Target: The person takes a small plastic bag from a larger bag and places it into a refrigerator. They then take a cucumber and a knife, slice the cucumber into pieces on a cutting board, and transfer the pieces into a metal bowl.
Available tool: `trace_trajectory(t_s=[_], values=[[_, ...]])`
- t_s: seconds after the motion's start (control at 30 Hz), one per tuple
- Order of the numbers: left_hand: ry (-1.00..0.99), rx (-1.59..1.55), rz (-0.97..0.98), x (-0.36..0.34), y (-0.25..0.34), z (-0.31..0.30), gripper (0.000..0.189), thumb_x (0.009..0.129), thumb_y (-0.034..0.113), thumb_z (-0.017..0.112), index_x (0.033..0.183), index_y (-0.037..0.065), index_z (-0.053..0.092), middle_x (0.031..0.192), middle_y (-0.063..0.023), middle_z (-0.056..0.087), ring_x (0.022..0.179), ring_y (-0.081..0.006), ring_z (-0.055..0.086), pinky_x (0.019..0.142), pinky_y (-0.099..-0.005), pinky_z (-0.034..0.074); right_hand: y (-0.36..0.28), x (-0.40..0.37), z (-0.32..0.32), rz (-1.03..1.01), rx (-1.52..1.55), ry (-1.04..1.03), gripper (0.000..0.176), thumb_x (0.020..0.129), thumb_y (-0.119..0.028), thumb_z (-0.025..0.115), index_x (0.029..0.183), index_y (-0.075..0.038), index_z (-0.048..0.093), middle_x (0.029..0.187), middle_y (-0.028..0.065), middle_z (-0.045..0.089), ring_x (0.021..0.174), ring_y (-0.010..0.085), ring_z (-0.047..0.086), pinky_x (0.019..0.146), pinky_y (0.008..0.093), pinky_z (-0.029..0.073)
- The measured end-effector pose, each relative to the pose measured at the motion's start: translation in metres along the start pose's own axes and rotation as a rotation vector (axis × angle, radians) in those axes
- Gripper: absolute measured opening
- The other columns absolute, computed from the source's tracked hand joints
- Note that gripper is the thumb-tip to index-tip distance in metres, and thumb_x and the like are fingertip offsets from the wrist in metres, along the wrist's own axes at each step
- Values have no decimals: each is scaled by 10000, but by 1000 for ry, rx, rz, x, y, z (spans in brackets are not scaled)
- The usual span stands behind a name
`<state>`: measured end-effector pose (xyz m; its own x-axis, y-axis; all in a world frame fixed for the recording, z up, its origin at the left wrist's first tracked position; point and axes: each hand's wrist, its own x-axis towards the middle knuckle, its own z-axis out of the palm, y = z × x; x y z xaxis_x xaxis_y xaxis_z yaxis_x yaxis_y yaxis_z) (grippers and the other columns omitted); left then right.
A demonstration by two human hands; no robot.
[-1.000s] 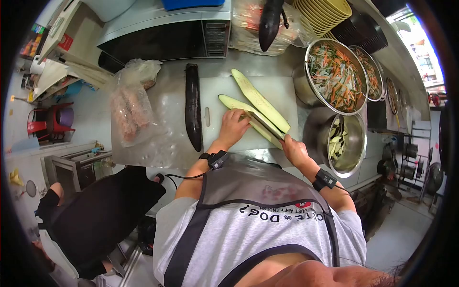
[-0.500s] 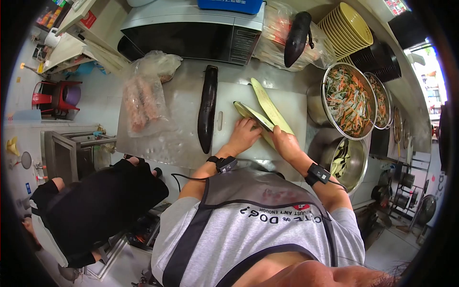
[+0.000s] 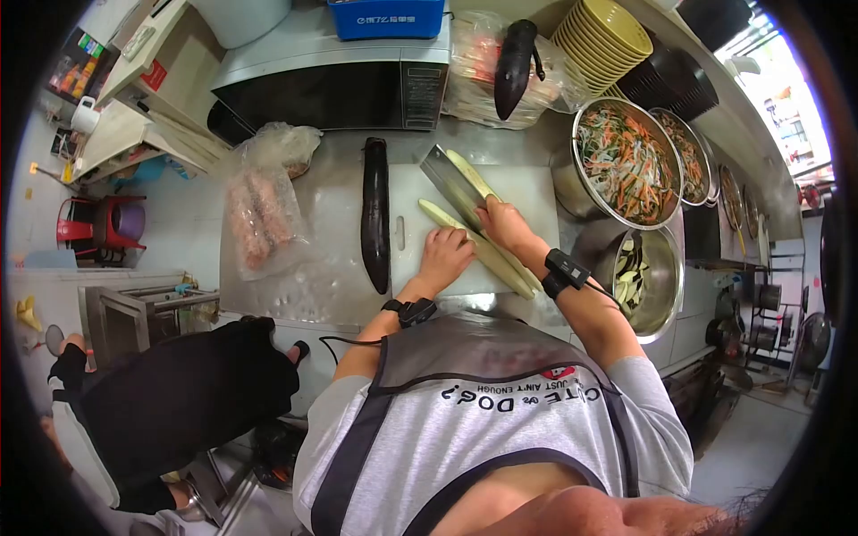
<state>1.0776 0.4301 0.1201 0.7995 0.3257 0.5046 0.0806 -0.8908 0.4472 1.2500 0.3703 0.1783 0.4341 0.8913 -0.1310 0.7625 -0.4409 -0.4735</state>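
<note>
Pale, cut lengths of eggplant (image 3: 496, 260) lie slantwise on the white cutting board (image 3: 413, 192). My left hand (image 3: 449, 256) rests on them with its fingers bent together. A broad cleaver (image 3: 453, 185) is in my right hand (image 3: 508, 222), its blade pointing up and left across the board. Another pale strip (image 3: 470, 173) shows just beyond the blade, partly covered by the cleaver and my right hand. A whole dark eggplant (image 3: 375, 214) lies left of the board.
A microwave (image 3: 313, 94) stands behind the board. Plastic bags (image 3: 263, 205) lie at left; another eggplant (image 3: 515, 70) rests on a bag behind. Bowls of shredded vegetables (image 3: 628, 161) and cut eggplant (image 3: 633, 279) stand right. A co-worker in black (image 3: 179, 402) bends at lower left.
The cleaver has swung clear of the near piece, and its broad blade now shows. My right hand has moved up and left. The eggplant pieces under my left hand lie differently.
</note>
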Motion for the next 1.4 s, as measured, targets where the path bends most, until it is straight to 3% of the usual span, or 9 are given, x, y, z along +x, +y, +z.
trace_trajectory(t_s=[0.07, 0.13, 0.3, 0.4, 0.47, 0.67, 1.07, 1.4], values=[[24, 57, 4, -2, 0, -2, 299, 692, 249, 768, 931, 153, 618, 1045, -22, 551, 1028, -234, 518, 901, -439, 374, 3, -6, 2, -7, 48, 33, 243, 931, -226, 580, 911, 7, 510, 767, 282, 635, 761, 483, 617, 662, 538, 492], [6, 53, 12, -1, -1, -3, 303, 693, 251, 769, 934, 150, 616, 1049, -24, 551, 1029, -239, 517, 902, -442, 371, -7, -26, -19, -85, -69, -70, 276, 950, -251, 549, 922, 17, 486, 741, 280, 639, 742, 480, 629, 685, 538, 502], [-50, 12, -12, 5, 5, -7, 327, 705, 248, 762, 980, 135, 627, 1090, -40, 558, 1061, -256, 515, 920, -453, 363, -12, -77, -61, 68, -31, 92, 253, 957, -250, 544, 943, -12, 458, 735, 270, 638, 735, 472, 626, 661, 549, 493], [-39, -7, 80, 27, 13, -16, 355, 738, 236, 735, 1050, 107, 624, 1137, -54, 563, 1131, -253, 497, 957, -441, 369, 7, -100, -85, 142, -63, 233, 227, 959, -236, 542, 935, -28, 454, 697, 253, 627, 703, 465, 620, 618, 549, 487], [-31, -53, 240, 44, 15, -7, 370, 758, 220, 716, 1090, 84, 624, 1146, -61, 562, 1148, -257, 489, 968, -435, 375, 23, -117, -96, 149, -98, 266, 227, 959, -234, 541, 932, -26, 454, 681, 249, 621, 694, 462, 619, 605, 546, 486], [-59, -6, 241, 61, 13, 27, 375, 761, 223, 712, 1088, 63, 623, 1172, -73, 561, 1156, -260, 483, 989, -426, 382, 49, -150, -91, 167, -268, 39, 249, 969, -264, 517, 909, -24, 486, 634, 217, 609, 644, 437, 619, 578, 533, 479], [-87, -38, 215, 62, 6, 38, 332, 775, 193, 676, 1075, 60, 625, 1152, -97, 601, 1143, -275, 518, 987, -439, 369, 41, -129, -91, 123, -274, -101, 234, 959, -253, 514, 925, -22, 497, 669, 204, 630, 676, 408, 640, 611, 514, 494], [-72, -56, 186, 66, 7, 34, 287, 779, 175, 652, 1036, 49, 640, 1103, -96, 622, 1091, -257, 547, 962, -421, 394, 54, -116, -90, 115, -234, -170, 253, 966, -265, 507, 925, -15, 494, 678, 223, 629, 686, 436, 631, 621, 529, 493]])
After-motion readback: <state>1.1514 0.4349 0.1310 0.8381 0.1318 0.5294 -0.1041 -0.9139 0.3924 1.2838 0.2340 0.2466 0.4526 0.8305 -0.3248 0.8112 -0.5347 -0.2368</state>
